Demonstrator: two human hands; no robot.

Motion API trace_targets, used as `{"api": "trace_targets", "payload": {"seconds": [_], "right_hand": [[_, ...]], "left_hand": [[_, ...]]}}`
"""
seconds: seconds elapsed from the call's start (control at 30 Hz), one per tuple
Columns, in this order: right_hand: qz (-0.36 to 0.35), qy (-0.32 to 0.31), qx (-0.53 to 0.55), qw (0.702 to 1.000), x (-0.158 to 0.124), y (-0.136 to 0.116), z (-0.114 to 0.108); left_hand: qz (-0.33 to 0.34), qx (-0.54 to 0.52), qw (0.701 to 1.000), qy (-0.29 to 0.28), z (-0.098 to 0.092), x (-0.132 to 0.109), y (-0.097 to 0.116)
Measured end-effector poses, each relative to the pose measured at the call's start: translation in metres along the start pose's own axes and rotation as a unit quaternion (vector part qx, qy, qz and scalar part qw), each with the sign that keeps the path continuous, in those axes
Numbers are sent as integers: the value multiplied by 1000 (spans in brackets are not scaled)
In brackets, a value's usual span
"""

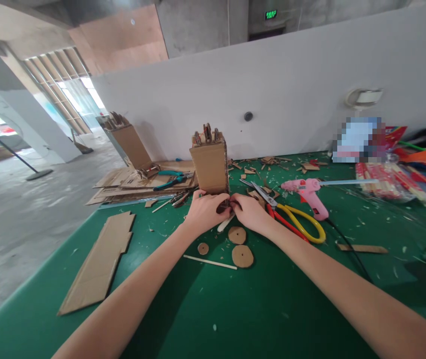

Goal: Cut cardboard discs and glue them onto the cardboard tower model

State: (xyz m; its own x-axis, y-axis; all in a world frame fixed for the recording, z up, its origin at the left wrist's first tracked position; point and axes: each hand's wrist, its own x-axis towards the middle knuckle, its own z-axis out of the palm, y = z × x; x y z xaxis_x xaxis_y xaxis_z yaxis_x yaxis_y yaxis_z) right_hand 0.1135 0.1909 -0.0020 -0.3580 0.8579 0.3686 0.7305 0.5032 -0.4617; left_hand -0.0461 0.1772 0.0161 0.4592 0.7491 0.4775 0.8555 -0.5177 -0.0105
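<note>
At the foot of the box (209, 167), mid-table, both hands meet. The left hand (205, 212) and right hand (250, 212) are both clenched in a pinch on a small dark piece (225, 207), which is pressed against the box's base. What the piece is cannot be made out.

The box stands upright with its top open, and a few cardboard bits stick up out of it. A second box (132, 144), farther left, leans back on a pile of sheets (123, 182) and is also stuffed with bits at the top. Pliers (171, 179) lie on that pile. At far right, clear packets (388, 182) hold bundled sticks.

Just below the hands lie three discs (237, 235) and a thin stick (210, 262). Scissors (299, 222) lie just beside the right wrist, with a pink glue gun (308, 194) behind them. Its cord trails toward the near right.

The table (273, 309) ends at a white wall (291, 85) behind the box. Its left edge runs on a slant, and a long strip (99, 264) lies just inside it. The widest open green is near the person, under and between the forearms.
</note>
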Motion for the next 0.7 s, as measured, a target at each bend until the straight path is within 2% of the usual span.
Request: {"api": "trace_targets", "payload": {"seconds": [0.23, 0.47, 0.7], "right_hand": [[-90, -30, -46, 994, 0, 6, -2], [-112, -29, -54, 992, -2, 11, 0], [-110, -16, -26, 993, -2, 9, -10]], "left_hand": [[20, -9, 1000, -3, 3, -1, -4], [21, -9, 1000, 7, 7, -2, -4], [26, -10, 1000, 12, 6, -3, -4]]}}
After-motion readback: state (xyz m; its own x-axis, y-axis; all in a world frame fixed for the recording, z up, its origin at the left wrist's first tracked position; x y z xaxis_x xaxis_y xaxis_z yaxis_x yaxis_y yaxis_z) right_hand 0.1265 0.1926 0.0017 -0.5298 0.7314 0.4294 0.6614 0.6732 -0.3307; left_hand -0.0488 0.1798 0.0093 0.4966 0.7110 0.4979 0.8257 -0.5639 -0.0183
